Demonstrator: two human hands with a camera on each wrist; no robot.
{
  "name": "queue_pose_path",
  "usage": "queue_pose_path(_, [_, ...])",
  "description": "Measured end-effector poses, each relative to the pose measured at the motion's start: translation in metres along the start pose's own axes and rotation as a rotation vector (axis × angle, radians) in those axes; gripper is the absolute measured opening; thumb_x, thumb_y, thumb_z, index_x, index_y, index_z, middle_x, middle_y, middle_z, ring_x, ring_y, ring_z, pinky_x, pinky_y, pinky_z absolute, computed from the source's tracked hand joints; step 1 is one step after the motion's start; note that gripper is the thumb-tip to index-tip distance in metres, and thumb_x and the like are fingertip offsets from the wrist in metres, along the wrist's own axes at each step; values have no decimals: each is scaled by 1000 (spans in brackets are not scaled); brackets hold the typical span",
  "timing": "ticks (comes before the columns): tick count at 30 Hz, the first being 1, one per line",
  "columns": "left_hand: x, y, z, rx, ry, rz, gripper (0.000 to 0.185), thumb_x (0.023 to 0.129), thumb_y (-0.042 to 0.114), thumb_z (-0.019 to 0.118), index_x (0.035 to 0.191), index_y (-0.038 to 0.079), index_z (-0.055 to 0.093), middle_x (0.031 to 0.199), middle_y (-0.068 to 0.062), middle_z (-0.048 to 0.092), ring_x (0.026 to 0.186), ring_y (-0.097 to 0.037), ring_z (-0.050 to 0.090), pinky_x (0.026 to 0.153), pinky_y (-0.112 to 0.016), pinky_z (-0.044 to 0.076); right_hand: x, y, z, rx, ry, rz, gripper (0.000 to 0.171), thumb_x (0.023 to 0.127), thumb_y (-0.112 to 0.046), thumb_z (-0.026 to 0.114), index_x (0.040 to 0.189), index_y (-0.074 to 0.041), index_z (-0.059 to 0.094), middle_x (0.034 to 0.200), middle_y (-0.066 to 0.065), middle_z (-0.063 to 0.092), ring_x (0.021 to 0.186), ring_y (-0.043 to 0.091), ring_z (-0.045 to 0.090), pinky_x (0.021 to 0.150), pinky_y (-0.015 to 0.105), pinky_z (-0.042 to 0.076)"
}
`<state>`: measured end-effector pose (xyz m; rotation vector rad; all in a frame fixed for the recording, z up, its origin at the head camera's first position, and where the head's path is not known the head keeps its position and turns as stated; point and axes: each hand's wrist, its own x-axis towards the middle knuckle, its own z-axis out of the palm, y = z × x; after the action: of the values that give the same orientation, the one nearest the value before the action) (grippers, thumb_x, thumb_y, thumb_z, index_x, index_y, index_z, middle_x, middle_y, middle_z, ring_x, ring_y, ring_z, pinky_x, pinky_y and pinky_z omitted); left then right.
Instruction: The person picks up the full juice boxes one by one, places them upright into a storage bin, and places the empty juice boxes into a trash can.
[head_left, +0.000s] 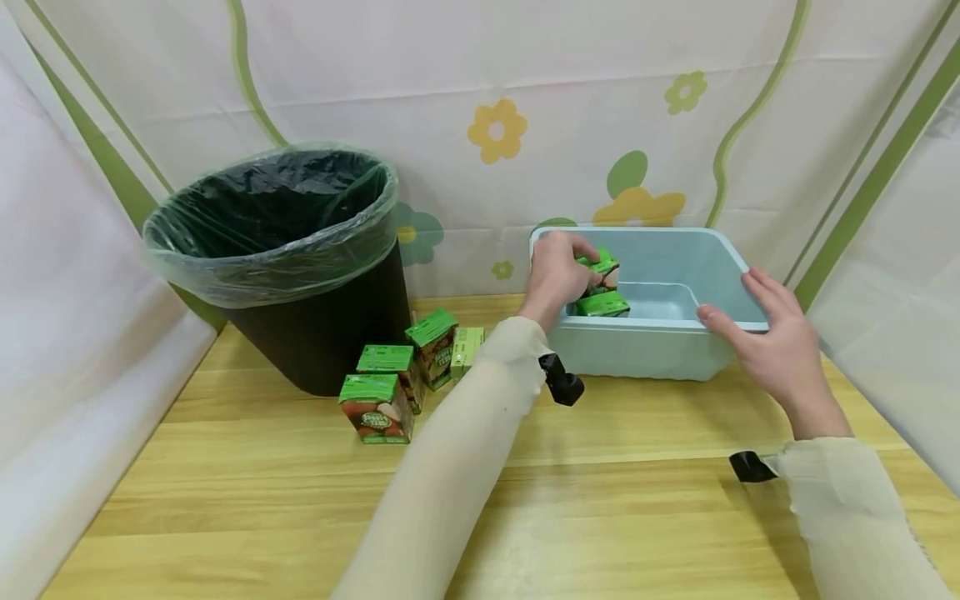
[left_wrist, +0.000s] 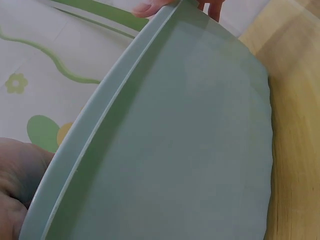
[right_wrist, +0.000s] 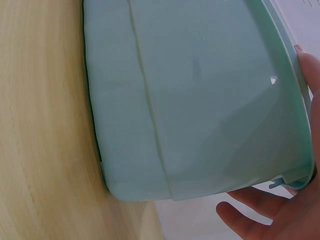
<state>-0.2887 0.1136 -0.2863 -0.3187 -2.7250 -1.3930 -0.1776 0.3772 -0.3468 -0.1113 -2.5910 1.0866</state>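
My left hand [head_left: 558, 275] reaches over the near left rim of a light blue plastic bin [head_left: 637, 348]. Its fingers grip a small green-topped box [head_left: 606, 263] inside, partly hidden by the hand. Another green-topped box [head_left: 603, 305] lies in the bin just in front of it. At the bin's right end my right hand [head_left: 783, 350] holds the rim, thumb on the near side and fingers by the corner. The right wrist view shows fingers [right_wrist: 250, 220] beneath the bin's corner. In the left wrist view the bin's outer wall [left_wrist: 175, 140] covers what the left hand holds.
A black trash can [head_left: 322, 333] with a clear liner stands at the back left. Several small green-topped boxes [head_left: 375, 412] stand beside it on the wooden table [head_left: 247, 517], left of my left forearm. A white flower-print cloth [head_left: 420, 108] hangs behind.
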Motion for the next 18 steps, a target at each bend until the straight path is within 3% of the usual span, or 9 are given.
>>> queue_pose_path(9, [2, -1, 2, 92, -82, 16, 24, 87, 6, 87, 107, 18, 85, 117, 2, 77, 109, -14, 67, 88, -27, 59, 1, -1, 0, -13, 0, -3, 89, 101, -51, 66, 170, -13, 23, 181, 2, 11, 167, 42, 5, 128, 74, 9])
queue_pose_path(14, [2, -1, 5, 151, -118, 23, 29, 93, -2, 74, 113, 17, 83, 111, 2, 75, 102, -12, 66, 85, -24, 57, 0, -1, 0, -15, 4, -4, 89, 101, -50, 66, 170, -13, 24, 181, 3, 11, 167, 42, 5, 128, 74, 10])
queue_pose_path(18, [1, -1, 5, 132, -103, 25, 30, 96, -1, 71, 119, 17, 81, 114, 2, 75, 107, -13, 68, 89, -25, 58, 0, 0, 0, -14, 5, -4, 89, 101, -50, 66, 170, -13, 24, 181, 3, 11, 167, 42, 5, 128, 74, 9])
